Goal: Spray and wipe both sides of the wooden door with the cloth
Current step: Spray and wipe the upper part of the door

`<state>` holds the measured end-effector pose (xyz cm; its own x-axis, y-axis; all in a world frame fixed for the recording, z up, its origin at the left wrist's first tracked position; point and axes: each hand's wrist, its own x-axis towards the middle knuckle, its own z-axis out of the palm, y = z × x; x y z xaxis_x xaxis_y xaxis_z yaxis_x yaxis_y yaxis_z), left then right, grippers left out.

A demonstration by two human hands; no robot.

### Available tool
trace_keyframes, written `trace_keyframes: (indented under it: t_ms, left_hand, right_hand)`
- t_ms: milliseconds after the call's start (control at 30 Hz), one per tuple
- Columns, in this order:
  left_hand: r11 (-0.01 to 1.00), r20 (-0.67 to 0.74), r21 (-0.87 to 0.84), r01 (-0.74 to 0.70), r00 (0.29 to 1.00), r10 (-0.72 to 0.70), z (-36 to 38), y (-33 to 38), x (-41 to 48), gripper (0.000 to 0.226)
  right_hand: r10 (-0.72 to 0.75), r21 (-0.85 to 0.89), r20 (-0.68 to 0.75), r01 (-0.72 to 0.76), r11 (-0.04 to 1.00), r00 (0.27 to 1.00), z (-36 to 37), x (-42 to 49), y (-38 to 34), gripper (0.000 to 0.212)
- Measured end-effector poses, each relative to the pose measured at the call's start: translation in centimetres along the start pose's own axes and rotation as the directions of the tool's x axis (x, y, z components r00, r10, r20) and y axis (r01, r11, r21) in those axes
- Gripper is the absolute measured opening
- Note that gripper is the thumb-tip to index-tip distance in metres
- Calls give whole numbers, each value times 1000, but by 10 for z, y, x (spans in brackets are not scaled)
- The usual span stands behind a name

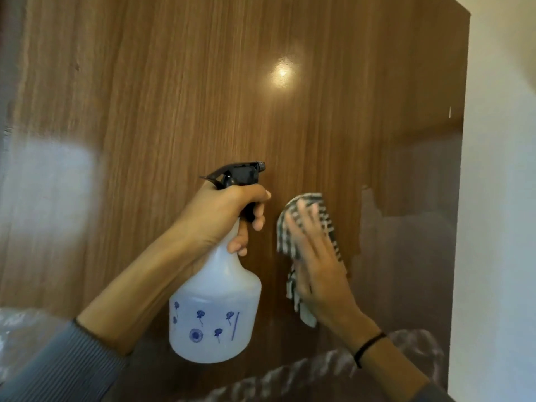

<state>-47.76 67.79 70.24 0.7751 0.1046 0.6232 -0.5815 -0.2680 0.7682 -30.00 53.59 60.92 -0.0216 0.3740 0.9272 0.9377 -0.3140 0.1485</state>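
A glossy brown wooden door [179, 91] fills most of the view. My left hand [229, 210] grips the neck and black trigger of a white plastic spray bottle [214, 311] printed with small blue flowers, its nozzle facing the door. Just to the right, my right hand [316, 262] lies flat with straight fingers, pressing a green-and-white checked cloth [304, 210] against the door. The cloth shows above the fingertips and below the palm; the part under the hand is hidden.
The door's right edge [461, 140] stands against a white wall [501, 169]. A bright light spot reflects on the door above the hands. Something pale and wrapped in clear plastic [17, 326] sits at the lower left.
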Motion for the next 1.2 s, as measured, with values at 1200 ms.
trace_keyframes:
  t_ms: [1200]
  left_hand:
    - [991, -111, 130, 28, 994, -14, 143, 0, 99, 30]
  right_hand:
    - [-88, -149, -114, 71, 986, 990, -73, 74, 146, 58]
